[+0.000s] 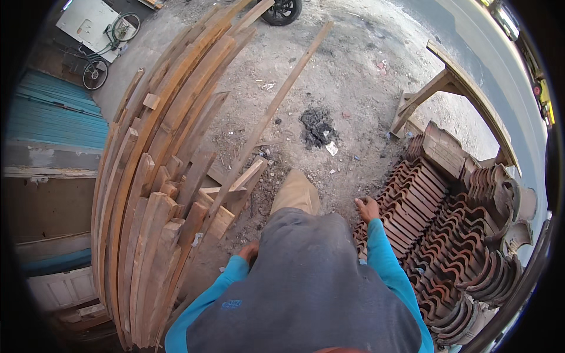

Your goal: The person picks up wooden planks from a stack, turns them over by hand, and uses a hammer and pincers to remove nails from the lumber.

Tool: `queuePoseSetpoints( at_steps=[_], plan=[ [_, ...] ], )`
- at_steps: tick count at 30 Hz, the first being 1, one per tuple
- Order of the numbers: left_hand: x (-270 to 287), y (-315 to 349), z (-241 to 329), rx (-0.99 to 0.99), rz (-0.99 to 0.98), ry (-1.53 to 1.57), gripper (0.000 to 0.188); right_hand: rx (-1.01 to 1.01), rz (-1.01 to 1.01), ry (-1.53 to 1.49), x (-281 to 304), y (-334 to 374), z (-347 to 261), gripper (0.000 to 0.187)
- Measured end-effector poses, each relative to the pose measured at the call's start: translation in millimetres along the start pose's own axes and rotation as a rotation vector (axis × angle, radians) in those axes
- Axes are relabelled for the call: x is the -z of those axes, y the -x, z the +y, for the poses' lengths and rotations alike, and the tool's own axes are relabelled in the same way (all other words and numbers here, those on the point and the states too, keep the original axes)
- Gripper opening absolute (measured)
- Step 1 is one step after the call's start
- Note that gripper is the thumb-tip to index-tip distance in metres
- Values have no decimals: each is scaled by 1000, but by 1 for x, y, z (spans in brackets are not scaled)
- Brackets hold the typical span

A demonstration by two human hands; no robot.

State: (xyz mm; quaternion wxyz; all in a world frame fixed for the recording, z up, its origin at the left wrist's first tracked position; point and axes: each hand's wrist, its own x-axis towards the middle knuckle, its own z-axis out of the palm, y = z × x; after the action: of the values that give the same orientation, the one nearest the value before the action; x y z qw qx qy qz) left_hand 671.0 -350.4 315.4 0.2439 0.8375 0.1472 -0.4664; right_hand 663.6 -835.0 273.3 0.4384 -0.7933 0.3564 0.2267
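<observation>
My right hand [368, 209] hangs at my right side, just left of the stacked clay roof tiles [406, 203]. Its fingers are loosely curled and a little apart, with nothing visible in them. My left hand [249, 252] is low by my left hip, near the pile of wooden beams [194, 194]. Part of it is hidden behind my dark shirt, so its fingers do not show clearly. A long thin wooden strip [271, 112] slants across the pile and out over the ground.
Charcoal ash [318, 126] darkens the dirt ahead of my leg. A wooden trestle [471, 88] stands beyond the tiles, alongside a road [471, 35]. Blue shutters [56, 109] are at the left. Farther off are a bicycle [96, 72] and a black wheel [282, 10].
</observation>
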Motion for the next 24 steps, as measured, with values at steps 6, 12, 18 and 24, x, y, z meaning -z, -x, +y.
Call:
queuePoseSetpoints(
  at_steps=[6, 12, 18, 24],
  plan=[
    [29, -115, 137, -136, -98, -130, 40, -89, -167, 52, 45, -60, -51, 58],
    [55, -213, 268, -189, -178, -311, 41, -139, 217, 183, 174, -105, -25, 60],
    [96, -255, 276, -177, -188, -336, 41, -381, 393, -379, 175, -121, -53, 37],
    [91, -277, 275, -101, -189, -354, 42, -266, 95, 57, 140, -184, -20, 40]
  ],
)
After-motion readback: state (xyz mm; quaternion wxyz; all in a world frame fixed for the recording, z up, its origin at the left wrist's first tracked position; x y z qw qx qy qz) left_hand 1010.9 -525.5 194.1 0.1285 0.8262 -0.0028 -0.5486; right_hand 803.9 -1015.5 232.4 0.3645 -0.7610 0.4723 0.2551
